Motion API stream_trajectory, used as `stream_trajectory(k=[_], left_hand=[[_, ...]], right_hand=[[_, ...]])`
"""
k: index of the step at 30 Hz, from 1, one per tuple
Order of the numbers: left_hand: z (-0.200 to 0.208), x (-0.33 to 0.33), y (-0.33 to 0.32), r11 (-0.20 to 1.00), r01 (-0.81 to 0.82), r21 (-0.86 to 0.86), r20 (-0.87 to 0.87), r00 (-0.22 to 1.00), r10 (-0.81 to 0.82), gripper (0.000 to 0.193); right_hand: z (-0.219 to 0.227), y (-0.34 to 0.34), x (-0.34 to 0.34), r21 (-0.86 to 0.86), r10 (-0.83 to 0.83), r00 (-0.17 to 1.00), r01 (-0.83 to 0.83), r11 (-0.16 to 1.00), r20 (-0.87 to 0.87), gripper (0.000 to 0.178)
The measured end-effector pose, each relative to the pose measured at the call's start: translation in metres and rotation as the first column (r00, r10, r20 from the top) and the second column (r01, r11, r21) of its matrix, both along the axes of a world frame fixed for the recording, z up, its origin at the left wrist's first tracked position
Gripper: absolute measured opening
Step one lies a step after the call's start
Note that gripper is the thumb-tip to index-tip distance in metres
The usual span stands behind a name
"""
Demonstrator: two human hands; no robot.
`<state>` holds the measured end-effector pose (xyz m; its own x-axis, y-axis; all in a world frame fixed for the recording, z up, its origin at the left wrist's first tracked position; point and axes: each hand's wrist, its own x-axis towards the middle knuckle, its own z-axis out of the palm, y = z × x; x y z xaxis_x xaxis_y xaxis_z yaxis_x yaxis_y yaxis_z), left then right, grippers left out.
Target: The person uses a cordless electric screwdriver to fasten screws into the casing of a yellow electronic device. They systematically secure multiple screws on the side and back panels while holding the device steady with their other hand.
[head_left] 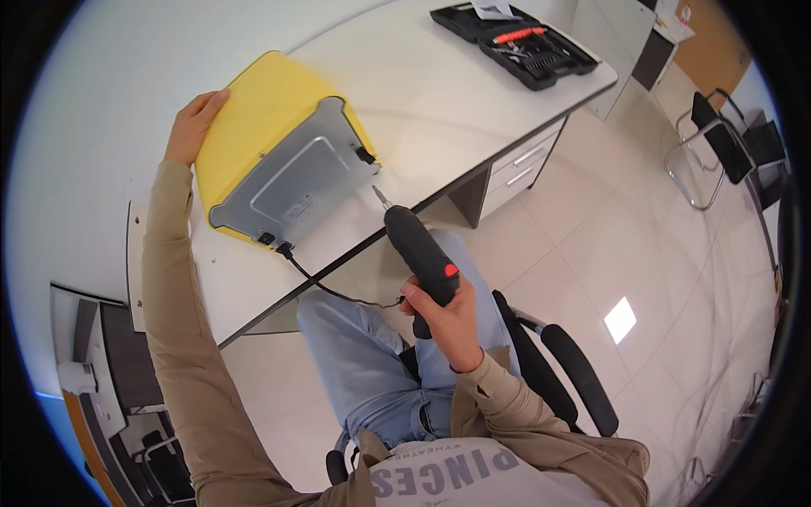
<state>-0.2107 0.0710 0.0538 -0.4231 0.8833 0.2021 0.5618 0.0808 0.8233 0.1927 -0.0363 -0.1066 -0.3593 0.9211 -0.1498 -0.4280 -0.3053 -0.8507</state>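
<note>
A yellow box-shaped appliance [266,106] rests on the white desk with its grey metal panel [296,177] turned towards me. My left hand [198,122] lies against its far left side, fingers stretched along the yellow casing. In my right hand [448,317] is a black electric screwdriver [418,241] with a red button. Its bit points up towards the panel's right corner, apart from it. A black cord [325,290] runs from a plug at the panel's lower edge to near my right hand; whether my fingers hold the cord I cannot tell.
An opened black tool case [541,55] with an orange-red tool lies at the desk's far right. Below the desk [431,93] are white drawers [519,169]. My black-armed chair [579,376] is under me. Another chair [714,144] stands at the far right.
</note>
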Motion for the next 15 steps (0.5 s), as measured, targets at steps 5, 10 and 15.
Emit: stream_trajectory(k=[5,10,15], left_hand=[[0.0,0.002,0.001,0.999,-0.037,0.017,0.006,0.999,0.037,0.048],[-0.002,-0.004,-0.001,1.0,0.011,0.013,0.074,0.997,-0.011,0.041],[-0.003,-0.009,0.001,0.998,-0.021,0.055,-0.015,1.0,0.022,0.041]], right_hand=[[-0.005,0.005,0.005,0.019,-0.005,0.999,0.005,1.0,-0.032,0.028],[-0.013,0.011,0.008,-0.007,-0.014,0.995,0.013,1.0,-0.103,0.029],[-0.013,0.013,0.015,-0.062,0.011,0.998,-0.015,0.998,-0.062,0.025]])
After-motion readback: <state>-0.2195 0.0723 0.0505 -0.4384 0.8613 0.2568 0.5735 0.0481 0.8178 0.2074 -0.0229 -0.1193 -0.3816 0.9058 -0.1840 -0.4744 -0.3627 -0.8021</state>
